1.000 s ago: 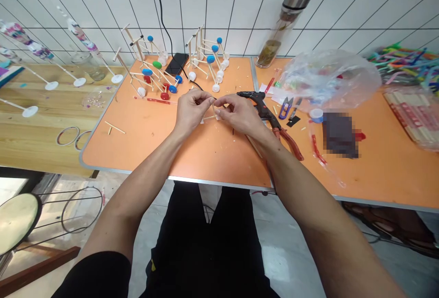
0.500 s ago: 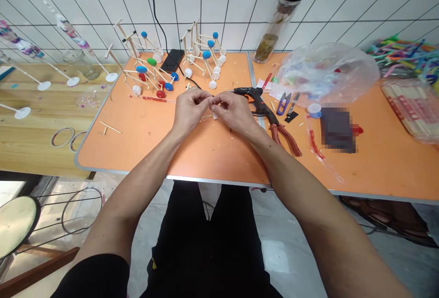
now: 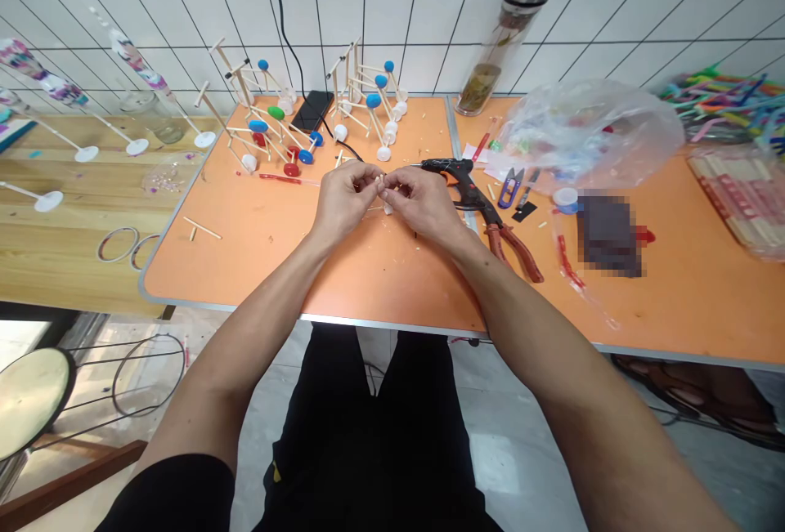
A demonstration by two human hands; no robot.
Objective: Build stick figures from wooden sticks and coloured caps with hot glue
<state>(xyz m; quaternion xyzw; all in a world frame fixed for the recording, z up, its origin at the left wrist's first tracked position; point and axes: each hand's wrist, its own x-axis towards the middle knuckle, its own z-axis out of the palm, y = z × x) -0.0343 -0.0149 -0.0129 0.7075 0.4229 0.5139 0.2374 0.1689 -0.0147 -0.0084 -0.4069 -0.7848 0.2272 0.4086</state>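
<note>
My left hand [image 3: 347, 201] and my right hand [image 3: 423, 203] meet above the orange table [image 3: 245, 262], their fingertips pinching a small wooden stick piece [image 3: 381, 184]. Its lower part is hidden by my fingers. A white cap [image 3: 388, 209] shows below my right fingers. Just right of my right hand lies a black hot glue gun [image 3: 450, 175], not touching it. Beyond my hands stand stick models [image 3: 270, 127] with coloured and white caps. Red-handled pliers [image 3: 516, 252] lie to the lower right.
Blue-handled thread snips [image 3: 510, 189] and a clear plastic bag [image 3: 589, 131] lie on the right table. A black phone [image 3: 311, 111] and a cable sit behind the models. A glass bottle [image 3: 500, 46] stands at the back. Loose sticks and shavings dot the orange top.
My hands stay together on the stick piece, with only small finger shifts. The camera view has tilted slightly, so the table appears a little more level.
</note>
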